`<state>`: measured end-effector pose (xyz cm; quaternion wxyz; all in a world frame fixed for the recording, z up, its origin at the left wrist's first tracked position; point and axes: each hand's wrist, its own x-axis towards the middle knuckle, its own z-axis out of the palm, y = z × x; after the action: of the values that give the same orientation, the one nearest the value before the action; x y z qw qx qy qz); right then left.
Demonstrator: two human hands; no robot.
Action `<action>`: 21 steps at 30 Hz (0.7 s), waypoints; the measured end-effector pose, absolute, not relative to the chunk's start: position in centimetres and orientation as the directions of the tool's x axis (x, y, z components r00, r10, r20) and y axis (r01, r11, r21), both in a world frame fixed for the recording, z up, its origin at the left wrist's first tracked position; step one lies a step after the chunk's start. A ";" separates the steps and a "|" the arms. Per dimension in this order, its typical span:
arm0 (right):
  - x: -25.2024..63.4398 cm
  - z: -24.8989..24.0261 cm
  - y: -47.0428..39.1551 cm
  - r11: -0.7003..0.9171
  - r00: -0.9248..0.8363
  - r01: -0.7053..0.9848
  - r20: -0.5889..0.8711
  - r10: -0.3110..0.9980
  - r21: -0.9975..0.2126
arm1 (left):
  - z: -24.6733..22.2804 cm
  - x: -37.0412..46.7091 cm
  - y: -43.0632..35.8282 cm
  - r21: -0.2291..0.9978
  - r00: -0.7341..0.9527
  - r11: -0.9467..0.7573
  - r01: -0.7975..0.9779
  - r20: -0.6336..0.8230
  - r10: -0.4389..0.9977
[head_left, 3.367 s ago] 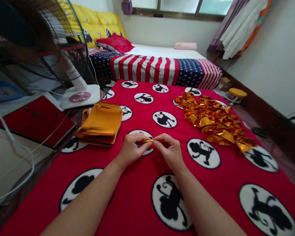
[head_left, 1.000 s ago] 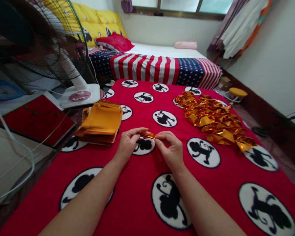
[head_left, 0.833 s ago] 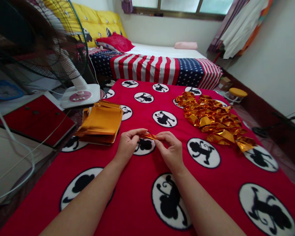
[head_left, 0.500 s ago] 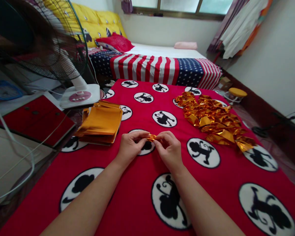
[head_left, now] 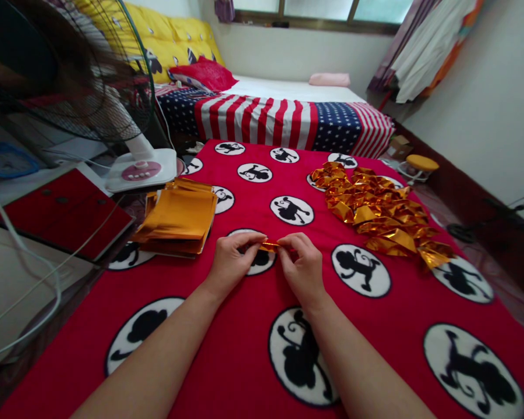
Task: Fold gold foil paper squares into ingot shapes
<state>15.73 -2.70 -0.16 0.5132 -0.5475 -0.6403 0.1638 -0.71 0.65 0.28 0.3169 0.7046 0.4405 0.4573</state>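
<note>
Nearby, gold sheets (head_left: 179, 218) left; folded pieces (head_left: 382, 212) right.

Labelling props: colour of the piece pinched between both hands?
Shiny gold foil piece; head view.

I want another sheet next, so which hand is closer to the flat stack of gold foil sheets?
Left. The left hand sits just right of the stack of gold foil sheets, apart from it. The right hand is farther right, pinching the same small gold foil piece.
</note>
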 end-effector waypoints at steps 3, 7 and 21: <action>15.8 -0.2 -2.7 0.359 0.127 0.531 0.491 0.862 -0.768 | 0.5 -0.8 0.7 0.805 0.185 -0.450 0.387 0.411 0.893; 15.8 -0.2 -2.7 0.373 0.126 0.525 0.503 0.855 -0.765 | 0.7 -1.1 0.8 0.637 0.203 -0.470 0.611 0.448 0.871; 16.4 -0.1 -2.4 0.096 0.182 0.811 0.404 0.896 -0.578 | 1.6 -1.0 0.6 0.243 0.289 -0.361 0.900 0.286 0.914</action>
<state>16.44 -2.39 -0.14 0.3771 -0.6699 -0.6370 0.0567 -0.98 0.57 1.56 0.0174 0.8025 0.5651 0.1905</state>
